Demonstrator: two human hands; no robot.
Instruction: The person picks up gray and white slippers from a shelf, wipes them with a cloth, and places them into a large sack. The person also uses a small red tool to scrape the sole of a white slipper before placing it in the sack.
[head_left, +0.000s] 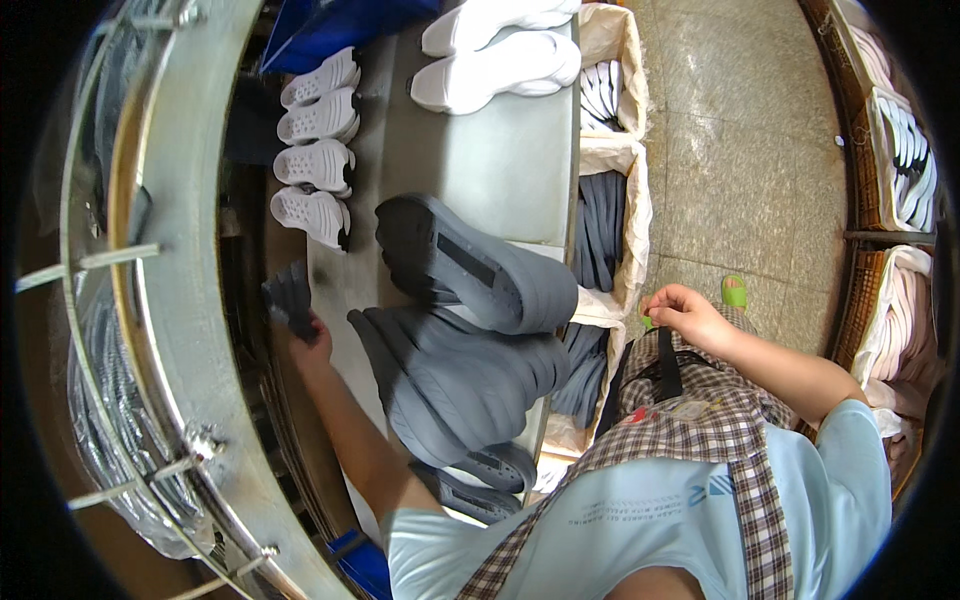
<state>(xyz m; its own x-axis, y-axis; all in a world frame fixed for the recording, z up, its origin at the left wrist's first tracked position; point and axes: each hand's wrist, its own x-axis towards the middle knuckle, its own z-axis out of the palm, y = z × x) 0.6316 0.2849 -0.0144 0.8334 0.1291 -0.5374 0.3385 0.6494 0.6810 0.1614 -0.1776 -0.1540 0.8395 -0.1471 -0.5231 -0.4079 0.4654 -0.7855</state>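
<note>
Tiled floor (740, 130) is seen beyond the right edge of a grey metal table (480, 170), along which cloth-lined baskets (633, 240) are ranged. By the left edge, a dark grey piece (288, 298) is pinched in the grip of the left hand (314, 342). The grip of the right hand (690, 312) is curled beyond the right edge; whether anything is pinched there cannot be told. Judging by how things lie, ordering is partly done: small white shoes (312, 165) are lined up along the left edge and larger white pieces (490, 75) are laid toward the far end, while grey shoe pieces (450, 375) are left heaped nearer the body, and the held piece is not yet set down.
</note>
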